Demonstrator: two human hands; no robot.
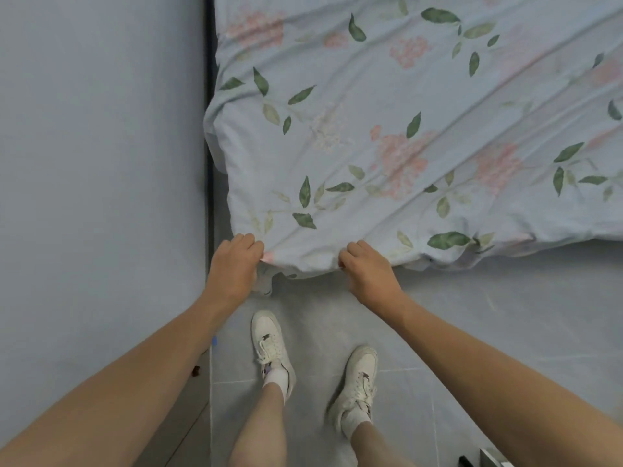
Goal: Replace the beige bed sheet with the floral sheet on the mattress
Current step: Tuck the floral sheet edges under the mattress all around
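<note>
White sneakers [269, 345] stand on the grey tiled floor [472, 315]. Just beyond, the left hand [232, 264] and right hand [367, 267] each pinch the near hem of the floral sheet [387, 129] (rumpled, leafy), which covers the bed beside the wall [101, 163].

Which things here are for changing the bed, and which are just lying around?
For the job:
- floral sheet, spread over the bed
- left hand, gripping the sheet's near edge
- right hand, gripping the same edge

Just lying about:
- small dark thing on the floor by the wall
- dark and grey objects at the bottom edge, too cut off to name
</note>
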